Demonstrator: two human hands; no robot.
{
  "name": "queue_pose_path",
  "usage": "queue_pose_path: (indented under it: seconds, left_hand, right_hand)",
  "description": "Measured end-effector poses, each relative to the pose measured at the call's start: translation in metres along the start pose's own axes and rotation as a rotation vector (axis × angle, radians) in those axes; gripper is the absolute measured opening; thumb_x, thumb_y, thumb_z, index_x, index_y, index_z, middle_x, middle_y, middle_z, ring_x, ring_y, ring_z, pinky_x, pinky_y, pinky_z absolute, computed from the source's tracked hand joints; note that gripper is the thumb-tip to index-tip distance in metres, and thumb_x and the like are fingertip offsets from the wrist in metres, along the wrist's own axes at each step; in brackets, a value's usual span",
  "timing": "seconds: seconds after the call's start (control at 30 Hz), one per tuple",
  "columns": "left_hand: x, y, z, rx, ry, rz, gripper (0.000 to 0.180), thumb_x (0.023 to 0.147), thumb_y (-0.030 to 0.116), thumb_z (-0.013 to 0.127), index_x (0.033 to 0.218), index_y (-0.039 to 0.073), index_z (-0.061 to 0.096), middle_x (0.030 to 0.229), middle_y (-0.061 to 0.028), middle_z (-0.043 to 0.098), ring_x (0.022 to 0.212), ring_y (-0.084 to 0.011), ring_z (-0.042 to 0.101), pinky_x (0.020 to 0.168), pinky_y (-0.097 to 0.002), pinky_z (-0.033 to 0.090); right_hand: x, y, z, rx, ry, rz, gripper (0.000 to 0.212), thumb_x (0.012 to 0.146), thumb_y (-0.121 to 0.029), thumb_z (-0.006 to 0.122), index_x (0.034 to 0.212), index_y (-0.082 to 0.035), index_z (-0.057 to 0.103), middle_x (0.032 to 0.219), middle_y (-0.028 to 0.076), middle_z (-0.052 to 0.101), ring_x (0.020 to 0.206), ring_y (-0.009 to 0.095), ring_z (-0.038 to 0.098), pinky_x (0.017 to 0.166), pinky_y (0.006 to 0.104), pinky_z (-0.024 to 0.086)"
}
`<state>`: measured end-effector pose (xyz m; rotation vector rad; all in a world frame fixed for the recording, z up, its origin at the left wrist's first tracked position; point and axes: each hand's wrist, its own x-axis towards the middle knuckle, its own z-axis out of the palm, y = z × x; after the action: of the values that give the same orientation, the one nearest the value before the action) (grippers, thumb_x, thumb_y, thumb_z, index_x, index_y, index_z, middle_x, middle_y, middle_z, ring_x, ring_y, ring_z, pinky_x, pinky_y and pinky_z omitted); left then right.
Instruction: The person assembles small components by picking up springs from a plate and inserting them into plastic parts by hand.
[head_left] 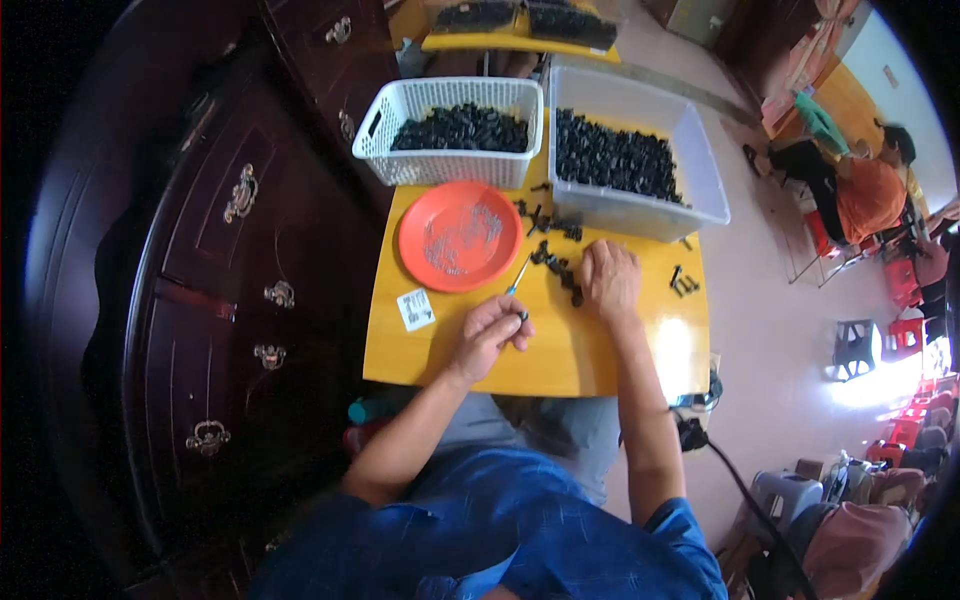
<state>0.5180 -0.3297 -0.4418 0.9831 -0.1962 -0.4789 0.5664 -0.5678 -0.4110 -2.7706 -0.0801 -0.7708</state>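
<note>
My left hand (488,334) is closed near the table's front, a small black part (523,316) pinched between thumb and fingers. Just beyond it is a thin screwdriver (514,286) with a bluish handle; whether this hand also grips it I cannot tell. My right hand (611,280) rests further right with its fingers curled down, hiding whatever they hold. Beside its fingertips lies a small row of black plastic parts (558,268). An orange-red plate (411,245) with many small silvery pieces, likely screws, sits beyond my left hand.
On the yellow table (590,355) stand a white basket (440,165) and a clear bin (640,215), both full of black parts. A white printed card (415,310) and loose black pieces (684,282) lie nearby. Dark wooden drawers (215,290) rise at left. A person (870,200) sits at right.
</note>
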Motion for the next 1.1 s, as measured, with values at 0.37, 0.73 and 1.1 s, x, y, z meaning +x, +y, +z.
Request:
queue_pose_path:
  seconds: [0.37, 0.73, 1.1]
  left_hand:
    - [0.0, 0.002, 0.001, -0.014, -0.051, 0.033, 0.012, 0.099, 0.012, 0.058, 0.108, 0.003, 0.06, 0.09, -0.0069, 0.068, 0.074, -0.0114, 0.063, 0.069, -0.0246, 0.052]
    - [-0.002, 0.001, 0.004, 0.138, -0.105, 0.033, 0.013, 0.098, 0.01, 0.06, 0.107, 0.002, 0.062, 0.089, -0.0053, 0.067, 0.072, -0.0099, 0.062, 0.068, -0.0239, 0.052]
    - [-0.002, -0.011, 0.001, 0.24, -0.084, 0.045, 0.014, 0.097, 0.008, 0.06, 0.108, 0.0, 0.064, 0.091, -0.0029, 0.067, 0.074, -0.0077, 0.063, 0.069, -0.0225, 0.052]
  right_hand:
    - [-0.062, -0.071, -0.047, 1.143, -0.341, 0.514, 0.013, 0.099, -0.014, 0.059, 0.098, -0.002, 0.065, 0.079, 0.004, 0.067, 0.073, 0.009, 0.062, 0.066, 0.026, 0.05]
    - [-0.082, -0.067, -0.043, 1.291, -0.327, 0.502, 0.013, 0.1, -0.014, 0.062, 0.105, -0.002, 0.062, 0.087, 0.001, 0.065, 0.076, 0.009, 0.06, 0.07, 0.0228, 0.05]
    - [-0.096, -0.063, -0.046, 1.209, -0.298, 0.518, 0.012, 0.096, -0.005, 0.063, 0.105, 0.002, 0.066, 0.091, 0.001, 0.069, 0.082, 0.007, 0.06, 0.075, 0.0228, 0.05]
